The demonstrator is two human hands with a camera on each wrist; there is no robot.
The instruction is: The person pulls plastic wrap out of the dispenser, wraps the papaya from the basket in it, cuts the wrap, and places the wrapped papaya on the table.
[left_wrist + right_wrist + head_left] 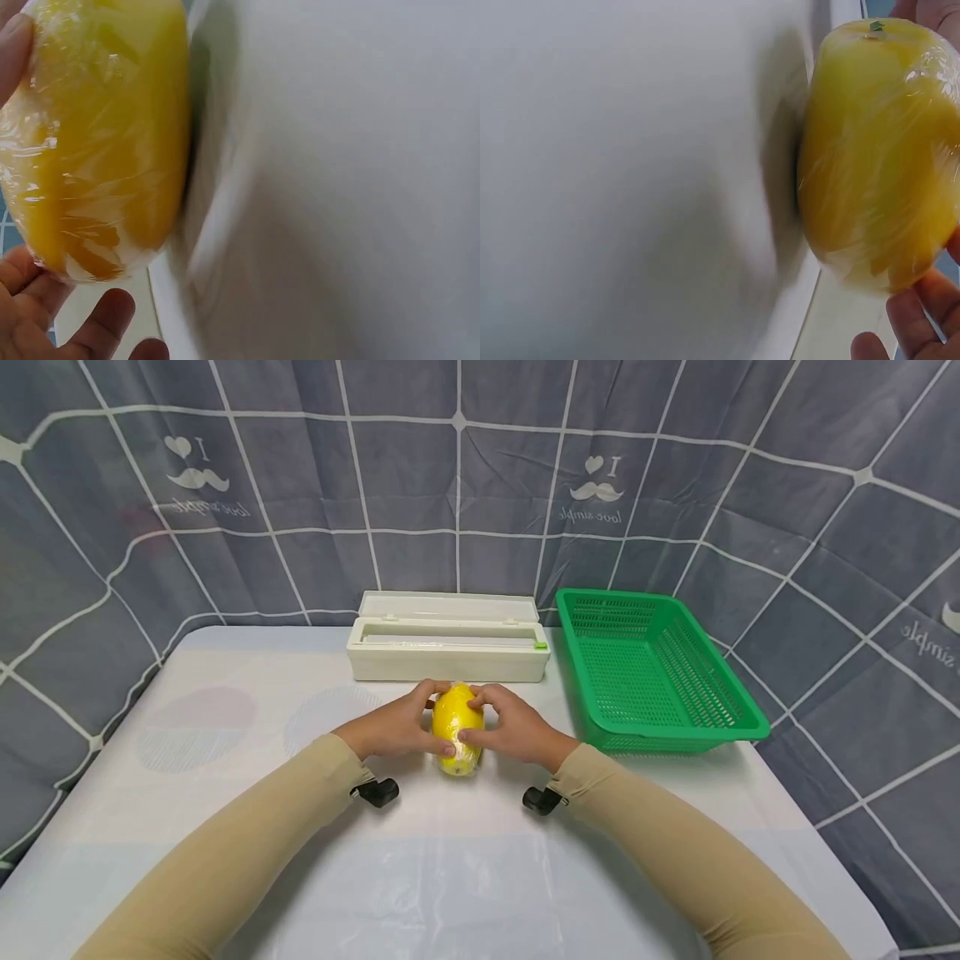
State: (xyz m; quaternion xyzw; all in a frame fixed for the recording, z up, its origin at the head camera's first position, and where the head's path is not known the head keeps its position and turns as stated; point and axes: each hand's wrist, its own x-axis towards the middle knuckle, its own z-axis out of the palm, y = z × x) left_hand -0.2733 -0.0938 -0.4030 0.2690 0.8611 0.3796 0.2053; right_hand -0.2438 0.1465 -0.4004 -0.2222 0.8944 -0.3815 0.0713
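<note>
A yellow melon point(458, 718) in clear cling film stands on the white table in the middle of the head view, the film creased and shiny. My left hand point(401, 724) holds its left side, with the thumb on the near face and fingers toward the far end. From the other side my right hand point(519, 727) grips it in the same way. In the left wrist view the wrapped melon point(112, 142) shows wrinkled film, with some fingertips off its lower end. A small green spot marks one end of the melon point(877, 157) in the right wrist view.
Just behind the hands stands a white cling film dispenser point(450, 666), its lid point(450, 607) raised and a green slider point(540, 646) at its right end. A green plastic basket point(682, 735) sits at the right. Grey checked curtain point(405, 468) surrounds the table point(450, 877).
</note>
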